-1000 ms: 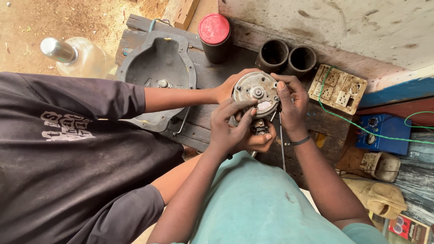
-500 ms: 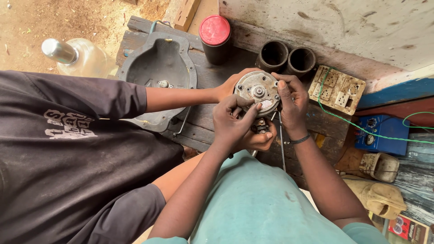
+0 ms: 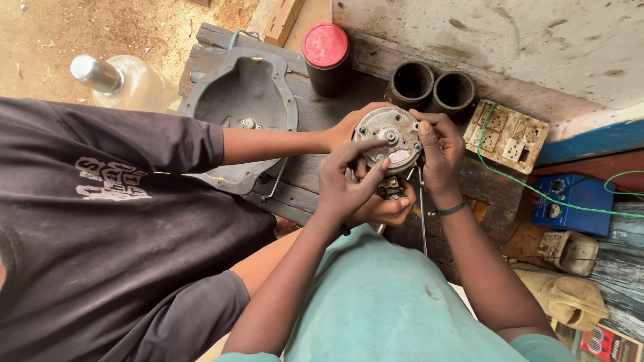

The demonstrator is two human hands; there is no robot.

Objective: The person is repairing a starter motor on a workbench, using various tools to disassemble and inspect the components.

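Head view. A weathered plank surface (image 3: 483, 184) stands on sandy ground beside a stained wall.

The left hand (image 3: 345, 184) rests on the lower left of a round metal motor (image 3: 391, 137); its forefinger lies across the motor's face just below the centre shaft, and its thumb presses the lower rim. The fingers are closed against the motor. The right hand (image 3: 439, 151) clamps the motor's right edge, thumb on the face, fingers wrapped behind. A green band circles that wrist.

A co-worker in a dark shirt reaches in from the left. One co-worker hand (image 3: 349, 127) supports the motor's left side; another (image 3: 386, 209) cups it from underneath, just below the left hand. The motor is held above the surface, between all four hands.

Beyond the right hand stand two black cups (image 3: 433, 87), side by side. Right of that hand lies a cream switchboard (image 3: 506, 134), with a green wire (image 3: 537, 191) running from it past a blue box (image 3: 570, 211). Beyond the left hand stands a red-lidded jar (image 3: 325, 57). Left of it lies a grey housing (image 3: 241, 114), and further left a clear bottle (image 3: 124, 80) on the ground.
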